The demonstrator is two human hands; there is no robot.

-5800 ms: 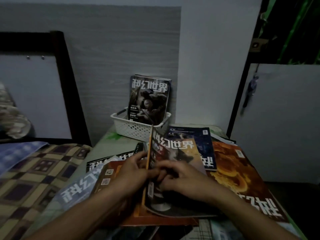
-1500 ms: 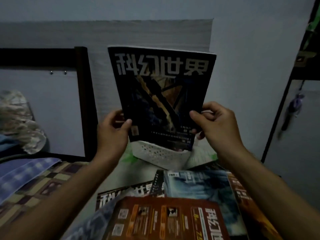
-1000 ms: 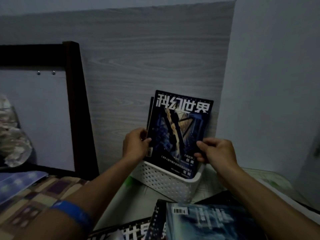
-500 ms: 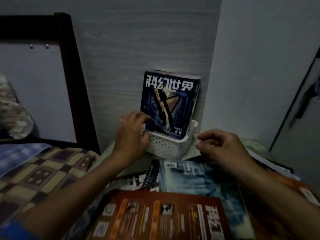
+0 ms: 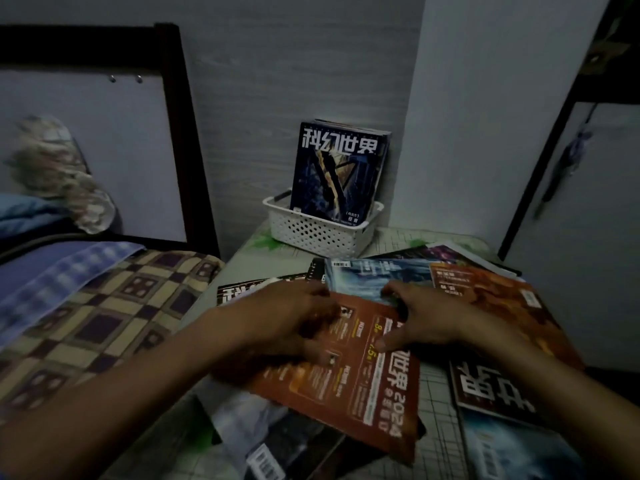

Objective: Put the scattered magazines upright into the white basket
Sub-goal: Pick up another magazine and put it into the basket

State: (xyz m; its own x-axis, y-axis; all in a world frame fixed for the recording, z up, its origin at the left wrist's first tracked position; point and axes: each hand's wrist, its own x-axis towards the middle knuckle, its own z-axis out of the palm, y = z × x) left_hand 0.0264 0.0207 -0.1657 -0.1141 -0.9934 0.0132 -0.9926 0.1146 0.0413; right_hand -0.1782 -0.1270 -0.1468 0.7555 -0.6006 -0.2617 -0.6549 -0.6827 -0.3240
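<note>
The white basket [image 5: 322,233] stands against the wall at the back of the table, with several magazines upright in it; the front one has a dark blue cover [image 5: 337,174]. More magazines lie scattered flat in front. On top lies an orange magazine [image 5: 363,386]. My left hand [image 5: 287,317] rests arched on its upper left corner, blurred. My right hand [image 5: 426,317] has its fingers curled over the far edge and its thumb spread on the cover. A pale blue magazine [image 5: 363,275] lies just beyond my fingers.
A second orange magazine [image 5: 495,306] lies at the right, and a black one [image 5: 242,291] pokes out at the left. A bed with a chequered blanket [image 5: 86,306] borders the table's left side. A dark bed frame post [image 5: 187,140] stands at the back left.
The dark blue magazine went upright into the basket and both hands let go of it. Both hands then drew back from the basket and came down on the orange magazine.
</note>
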